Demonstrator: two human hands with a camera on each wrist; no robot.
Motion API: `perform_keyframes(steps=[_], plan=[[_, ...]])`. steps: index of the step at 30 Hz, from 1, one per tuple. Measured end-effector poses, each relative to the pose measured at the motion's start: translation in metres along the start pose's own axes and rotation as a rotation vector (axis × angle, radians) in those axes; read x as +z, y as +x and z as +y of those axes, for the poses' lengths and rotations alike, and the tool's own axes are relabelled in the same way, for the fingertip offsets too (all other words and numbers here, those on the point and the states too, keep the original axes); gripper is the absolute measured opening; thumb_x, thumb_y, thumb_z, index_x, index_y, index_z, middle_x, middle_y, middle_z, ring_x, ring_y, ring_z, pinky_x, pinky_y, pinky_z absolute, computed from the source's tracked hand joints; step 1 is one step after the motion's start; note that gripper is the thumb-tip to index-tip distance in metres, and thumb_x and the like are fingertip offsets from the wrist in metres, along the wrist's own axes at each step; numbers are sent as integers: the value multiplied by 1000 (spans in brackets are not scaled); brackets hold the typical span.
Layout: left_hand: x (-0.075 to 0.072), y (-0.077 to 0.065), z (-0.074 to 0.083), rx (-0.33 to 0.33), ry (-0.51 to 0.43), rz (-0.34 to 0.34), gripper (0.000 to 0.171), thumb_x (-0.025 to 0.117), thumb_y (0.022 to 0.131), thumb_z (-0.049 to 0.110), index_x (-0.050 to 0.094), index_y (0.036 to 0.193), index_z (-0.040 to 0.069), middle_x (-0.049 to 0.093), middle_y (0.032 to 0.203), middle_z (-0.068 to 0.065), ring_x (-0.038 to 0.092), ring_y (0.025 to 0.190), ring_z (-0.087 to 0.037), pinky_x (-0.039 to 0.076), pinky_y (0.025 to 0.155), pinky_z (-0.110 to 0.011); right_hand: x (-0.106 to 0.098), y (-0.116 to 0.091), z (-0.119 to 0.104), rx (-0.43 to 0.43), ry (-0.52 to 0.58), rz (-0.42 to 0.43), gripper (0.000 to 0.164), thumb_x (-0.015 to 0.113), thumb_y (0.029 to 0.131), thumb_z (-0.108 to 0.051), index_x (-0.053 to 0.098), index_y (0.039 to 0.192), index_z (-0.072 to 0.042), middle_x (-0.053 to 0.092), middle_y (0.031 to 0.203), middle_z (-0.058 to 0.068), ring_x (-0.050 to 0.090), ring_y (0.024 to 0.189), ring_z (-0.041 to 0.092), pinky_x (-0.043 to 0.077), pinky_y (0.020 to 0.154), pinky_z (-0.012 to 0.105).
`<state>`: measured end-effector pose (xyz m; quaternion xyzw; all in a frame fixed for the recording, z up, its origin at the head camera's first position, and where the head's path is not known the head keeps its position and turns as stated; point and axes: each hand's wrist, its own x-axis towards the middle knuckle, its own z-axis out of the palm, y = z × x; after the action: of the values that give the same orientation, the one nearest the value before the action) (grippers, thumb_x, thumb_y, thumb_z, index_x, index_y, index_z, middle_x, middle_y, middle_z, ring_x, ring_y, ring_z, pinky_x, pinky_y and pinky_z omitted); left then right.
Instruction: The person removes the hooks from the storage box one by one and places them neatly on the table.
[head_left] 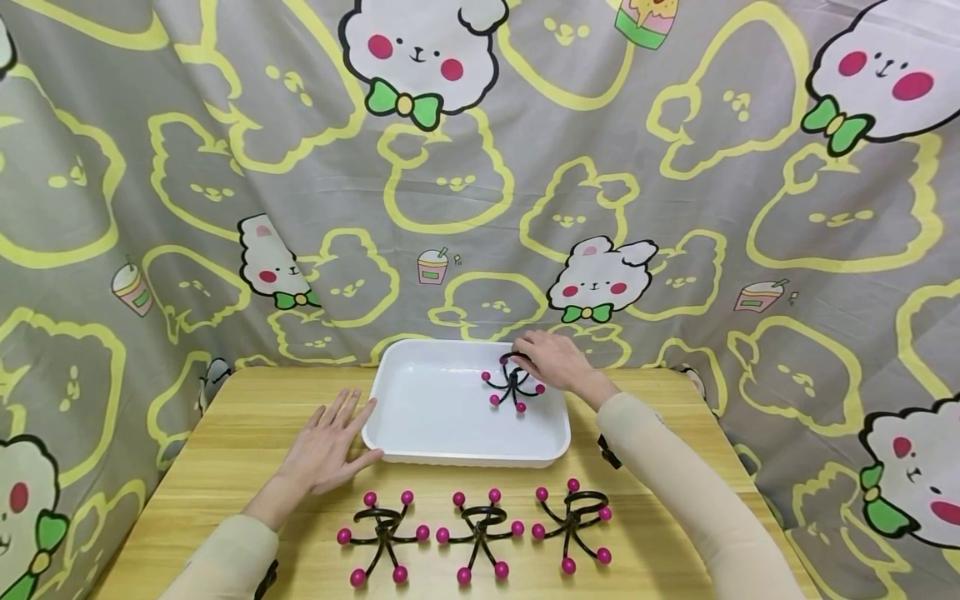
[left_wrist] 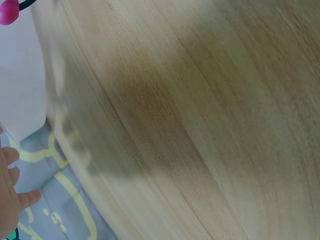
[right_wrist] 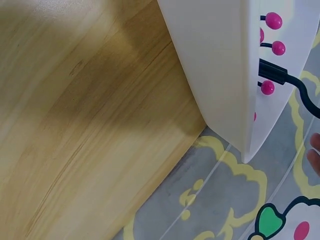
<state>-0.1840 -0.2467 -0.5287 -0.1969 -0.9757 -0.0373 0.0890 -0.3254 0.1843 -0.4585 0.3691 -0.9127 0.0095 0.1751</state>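
Observation:
My right hand (head_left: 557, 360) pinches the looped handle of a black claw-like massager (head_left: 513, 382) with pink ball tips, in the right part of the white tray (head_left: 431, 417). In the right wrist view the massager's dark stem (right_wrist: 272, 71) shows past the tray wall; only fingertips (right_wrist: 315, 154) appear at the edge. Fingers spread, my left hand (head_left: 327, 446) lies beside the tray's left wall, fingertips right at its rim. Three similar massagers stand in a row in front of the tray: a left one (head_left: 384, 533), a middle one (head_left: 481, 533) and a right one (head_left: 572, 523).
The wooden table (head_left: 225, 475) carries the tray near its back edge. Behind and at both sides hangs a grey curtain (head_left: 465, 250) with cartoon animals, close to the table's edges.

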Motion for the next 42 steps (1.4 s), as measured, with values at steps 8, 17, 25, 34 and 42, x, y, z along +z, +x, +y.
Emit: perform_keyframes(steps=[8, 17, 25, 34, 42], plan=[[1, 0, -1, 3, 1, 17, 90, 56, 96, 71, 38, 165, 15, 32, 172, -22, 33, 159, -44, 37, 124, -68, -4, -2, 0, -13, -8, 15, 15, 67, 104, -33, 72, 106, -19, 72, 98, 0, 65, 79, 17, 57, 63, 33], [2, 0, -1, 16, 0, 46, 89, 56, 96, 71, 41, 163, 14, 35, 170, -24, 36, 157, -46, 38, 122, -69, -19, -7, -2, -35, -20, 38, 14, 68, 104, -31, 73, 107, -19, 72, 100, 0, 67, 81, 16, 58, 65, 32], [0, 1, -1, -7, -2, -19, 91, 55, 97, 71, 33, 167, 17, 27, 174, -20, 28, 161, -43, 34, 126, -68, -38, -16, -2, -97, -36, 127, 9, 74, 99, -25, 73, 104, -17, 70, 94, 0, 65, 78, 17, 58, 63, 31], [3, 0, -1, 9, -3, 25, 90, 56, 96, 71, 38, 165, 15, 32, 171, -23, 33, 159, -45, 37, 123, -69, -58, -31, 0, -135, -30, 156, 10, 74, 100, -26, 74, 104, -17, 71, 94, 0, 66, 78, 17, 57, 62, 30], [2, 2, -2, 4, 3, 1, 91, 55, 97, 71, 35, 166, 16, 29, 173, -22, 30, 160, -44, 34, 126, -69, -79, -48, 8, -142, -17, 220, 14, 80, 94, -22, 73, 104, -16, 72, 96, 1, 64, 78, 18, 57, 63, 33]])
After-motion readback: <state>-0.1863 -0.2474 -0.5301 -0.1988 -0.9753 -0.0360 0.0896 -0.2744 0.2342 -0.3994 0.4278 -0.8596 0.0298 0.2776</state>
